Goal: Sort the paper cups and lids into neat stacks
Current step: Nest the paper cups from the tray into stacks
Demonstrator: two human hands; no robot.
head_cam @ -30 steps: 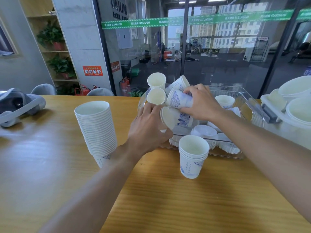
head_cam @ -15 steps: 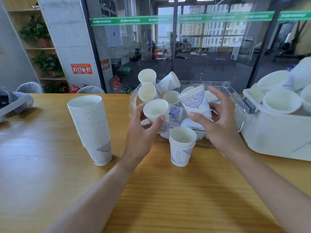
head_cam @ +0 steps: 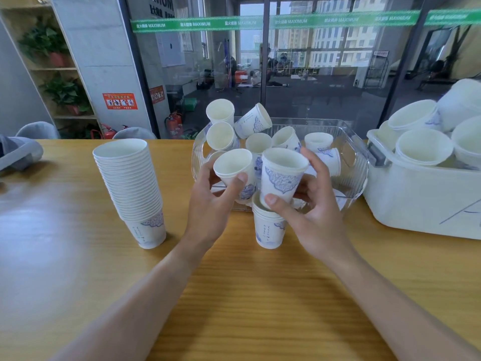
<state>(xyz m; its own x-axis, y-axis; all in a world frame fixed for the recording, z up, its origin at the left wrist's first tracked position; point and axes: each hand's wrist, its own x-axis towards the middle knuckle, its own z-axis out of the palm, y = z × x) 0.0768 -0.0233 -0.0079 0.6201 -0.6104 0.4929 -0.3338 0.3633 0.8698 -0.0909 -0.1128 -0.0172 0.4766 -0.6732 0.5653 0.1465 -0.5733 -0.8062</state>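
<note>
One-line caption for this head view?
Each hand, left and right, holds a cup above the short stack beside the tall stack.

2 bare forearms, left hand [head_cam: 208, 204], right hand [head_cam: 312, 212], no sleeves, short nails.

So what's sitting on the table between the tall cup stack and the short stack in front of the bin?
Head view: only the left hand, raised above the table with one cup, shows between the tall stack and the short stack.

A wooden table [head_cam: 234, 295] carries a tall cup stack [head_cam: 130, 188] at nine o'clock, a short stack [head_cam: 269, 227] at centre, a clear tub [head_cam: 356, 162] at twelve, a white bin [head_cam: 416, 204] at three.
</note>
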